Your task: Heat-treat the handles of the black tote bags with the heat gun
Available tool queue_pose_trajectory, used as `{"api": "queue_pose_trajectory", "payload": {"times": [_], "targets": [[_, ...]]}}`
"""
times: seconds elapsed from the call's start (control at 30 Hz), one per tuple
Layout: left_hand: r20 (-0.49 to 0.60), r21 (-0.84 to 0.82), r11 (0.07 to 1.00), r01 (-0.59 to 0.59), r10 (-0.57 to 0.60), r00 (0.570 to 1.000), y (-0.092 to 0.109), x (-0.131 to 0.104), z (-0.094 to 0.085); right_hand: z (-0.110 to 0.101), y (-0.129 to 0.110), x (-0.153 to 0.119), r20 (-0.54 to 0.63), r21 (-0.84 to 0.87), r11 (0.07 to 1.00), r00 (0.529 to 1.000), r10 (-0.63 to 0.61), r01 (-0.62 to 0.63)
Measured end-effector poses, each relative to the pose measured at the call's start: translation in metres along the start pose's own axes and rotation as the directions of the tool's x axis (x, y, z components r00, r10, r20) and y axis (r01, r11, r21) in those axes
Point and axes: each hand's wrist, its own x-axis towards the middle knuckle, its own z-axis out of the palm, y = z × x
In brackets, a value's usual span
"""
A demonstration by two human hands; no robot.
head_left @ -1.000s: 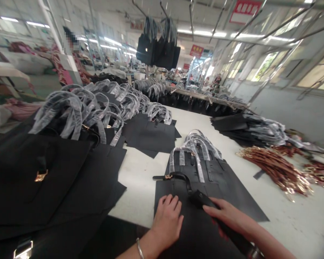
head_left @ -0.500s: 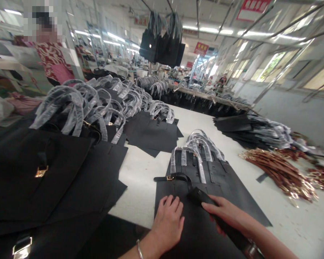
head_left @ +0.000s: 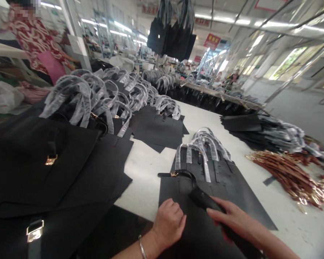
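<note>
On the table before me lies a black bag panel [head_left: 175,190], on top of other black panels with plastic-wrapped handles [head_left: 206,144]. My left hand [head_left: 169,219] is closed over the near part of this panel, fingers curled; what is under the fingertips is hidden. My right hand [head_left: 229,217] grips a long, wide black strap [head_left: 205,199] running toward the lower right. At the strap's far end a narrower black band [head_left: 190,174] curves left to a small gold buckle [head_left: 174,174] on the panel.
A heap of black bag pieces [head_left: 70,158] with wrapped handles covers the left. Brown straps with gold hooks [head_left: 288,176] and a pile of wrapped black pieces [head_left: 264,131] lie right. Black bags [head_left: 170,39] hang overhead. A person [head_left: 39,39] stands far left.
The view has swung slightly left, so things appear further right. My left fingers have curled in from lying loosely on the panel. My right hand keeps its grip on the black strap.
</note>
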Motion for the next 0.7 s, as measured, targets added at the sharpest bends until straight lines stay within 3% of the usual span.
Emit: {"api": "queue_pose_trajectory", "payload": {"times": [0.1,0.3,0.4,0.53,0.6,0.7], "targets": [[0.032,0.022,0.999,-0.029,0.029,0.999,-0.002,-0.002,0.003,0.016,-0.001,0.001,0.131,0.022,1.000,0.991,0.010,-0.013],[0.061,0.021,1.000,-0.013,0.012,0.998,-0.002,0.000,0.007,0.034,-0.018,0.028,0.191,0.030,0.999,0.981,-0.029,0.024],[0.058,0.002,0.999,0.038,-0.038,0.998,0.000,0.000,0.007,0.041,-0.034,0.037,0.108,-0.058,0.986,0.983,-0.147,0.154],[0.134,-0.011,0.992,0.130,-0.127,0.983,0.001,0.010,-0.007,0.037,-0.053,0.035,-0.127,-0.155,0.946,0.944,-0.305,0.285],[0.148,-0.020,0.978,0.207,-0.202,0.968,-0.001,0.026,-0.017,0.027,-0.054,0.027,-0.198,-0.160,0.937,0.919,-0.340,0.312],[0.029,0.016,0.961,0.277,-0.277,0.960,-0.009,0.061,-0.027,0.016,-0.041,0.013,-0.238,-0.154,0.947,0.920,-0.312,0.282]]}}
